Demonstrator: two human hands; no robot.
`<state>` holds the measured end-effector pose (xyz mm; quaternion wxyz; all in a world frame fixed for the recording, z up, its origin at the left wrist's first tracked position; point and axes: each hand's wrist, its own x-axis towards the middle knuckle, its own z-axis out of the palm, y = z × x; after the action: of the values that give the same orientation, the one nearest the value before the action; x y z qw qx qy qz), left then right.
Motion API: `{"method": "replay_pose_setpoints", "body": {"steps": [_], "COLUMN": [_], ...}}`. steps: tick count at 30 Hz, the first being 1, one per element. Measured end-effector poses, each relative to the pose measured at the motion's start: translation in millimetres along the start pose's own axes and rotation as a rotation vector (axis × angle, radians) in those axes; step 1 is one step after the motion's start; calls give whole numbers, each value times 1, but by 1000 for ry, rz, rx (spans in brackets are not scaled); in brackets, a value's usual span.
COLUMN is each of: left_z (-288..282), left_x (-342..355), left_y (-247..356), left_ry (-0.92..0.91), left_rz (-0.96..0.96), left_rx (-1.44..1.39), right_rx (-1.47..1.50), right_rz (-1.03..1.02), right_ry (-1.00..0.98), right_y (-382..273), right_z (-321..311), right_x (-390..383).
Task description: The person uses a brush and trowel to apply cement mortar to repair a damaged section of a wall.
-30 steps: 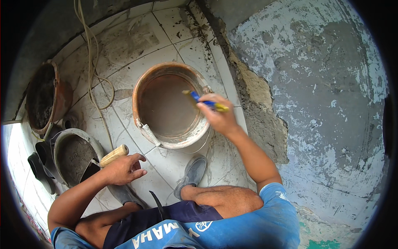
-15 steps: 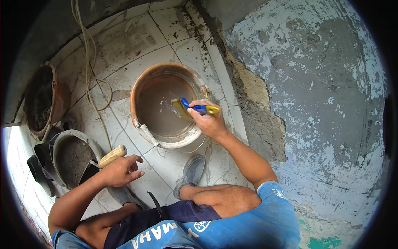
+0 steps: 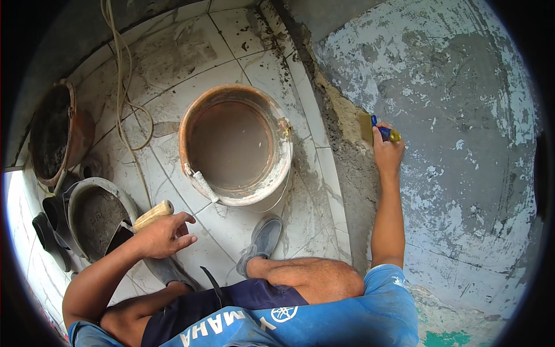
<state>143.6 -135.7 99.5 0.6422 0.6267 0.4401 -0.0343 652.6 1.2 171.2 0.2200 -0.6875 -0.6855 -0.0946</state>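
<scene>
My right hand grips a paintbrush by its blue and yellow handle. The bristles are at the rough, exposed plaster strip along the foot of the wall, apparently touching it. An orange bucket of murky grey-brown water stands on the floor in front of me, its wire handle hanging down. My left hand hovers with loosely curled, parted fingers and holds nothing. Right beside it, a wooden tool handle rises from a grey tub of mortar; a dark blade shows partly below.
At the far left, another orange bucket contains dark mortar. Black footwear lies beside the grey tub. A pale cable runs over the dirty white tiles. The wall on the right has patchy pale-blue paint over grey.
My right hand has carried the paintbrush from the orange bucket's water rightward to the wall's plaster edge. My left hand stays by the wooden handle.
</scene>
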Motion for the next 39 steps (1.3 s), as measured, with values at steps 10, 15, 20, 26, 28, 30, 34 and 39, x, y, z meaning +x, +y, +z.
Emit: {"method": "replay_pose_setpoints", "body": {"steps": [10,15,20,26,28,30,34,39], "left_z": [-2,1,0,-1,2,0,0,-2], "left_x": [0,2,1,-3,-6,-7,-4,0], "left_y": [4,4,10,12,1,-3,4,4], "left_ry": [7,-11,-9,-9,2,21,-21,-13], "left_rz": [4,6,33,5,7,10,8,14], "left_rx": [4,29,44,35,33,30,15,4], "right_rx": [-51,654,839,871,943,918,920,987], "right_rz": [35,160,-261,-308,-282,-243,-82,124], "right_ry": [-53,-238,-518,-619,-577,-614,-632,-595], "right_y": [-33,-97,-168,-174,-174,-175,-170,-156], "right_z": [-11,-2,70,102,100,88,70,64], "right_x": [-1,-23,-61,-77,-76,-75,-74,-76]}}
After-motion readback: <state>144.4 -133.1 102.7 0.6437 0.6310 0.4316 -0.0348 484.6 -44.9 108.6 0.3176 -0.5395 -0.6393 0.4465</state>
